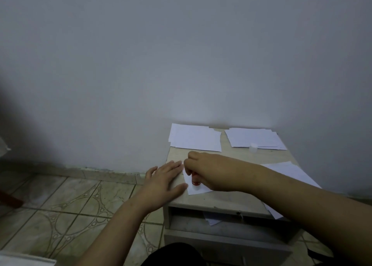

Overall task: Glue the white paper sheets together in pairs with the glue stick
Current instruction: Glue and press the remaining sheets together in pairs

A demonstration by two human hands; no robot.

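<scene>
Your left hand (164, 180) lies flat with its fingers straight and spread, pressing down on the left part of a white paper sheet (196, 189) at the front left of the small table (227, 200). Your right hand (203, 170) is curled around the glue stick (195, 180), which is red. The stick points down and its low end touches the sheet, just beside your left fingertips. Your right arm reaches across the table from the right side.

More white paper lies on the table. One pile (195, 137) sits at the back left, against the wall (181, 54). Another pile (254, 137) sits at the back right. A small white cap (253, 147) stands at the front edge of that back right pile. A third bunch of sheets (289, 172) lies on the right side, partly under your right arm, and hangs a bit over the front edge.

Under the table top is an open shelf (201, 223) with a bit of paper (211, 219) in it. The floor (70, 205) to the left has tiles with ring patterns.
</scene>
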